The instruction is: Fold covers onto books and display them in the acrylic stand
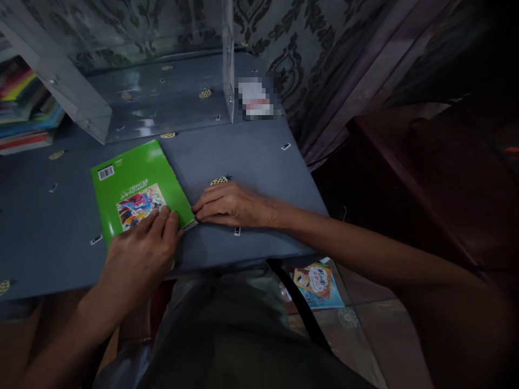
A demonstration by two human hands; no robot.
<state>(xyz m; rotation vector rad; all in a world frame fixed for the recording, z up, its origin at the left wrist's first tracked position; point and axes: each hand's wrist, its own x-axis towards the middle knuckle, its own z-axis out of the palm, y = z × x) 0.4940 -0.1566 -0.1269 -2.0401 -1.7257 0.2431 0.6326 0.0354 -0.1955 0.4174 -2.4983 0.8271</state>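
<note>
A green book (150, 167) with a barcode and a colourful picture on its cover lies closed and slanted on the table. My left hand (148, 240) rests on its near part, fingers stretched out over the lower edge of the picture. At the book's near right corner is my right hand (227, 205), its fingers bent and pressed together on the edge of the pages. The fingertips of that hand are partly hidden, so how much of the corner they pinch is hard to see.
A clear plastic stand (170, 108) occupies the back of the grey patterned table (259, 156). Stacked books (28, 108) are at the far left, and a blurred-out white item (255, 100) sits right of the stand. Below, a blue booklet (320, 286) lies on the floor.
</note>
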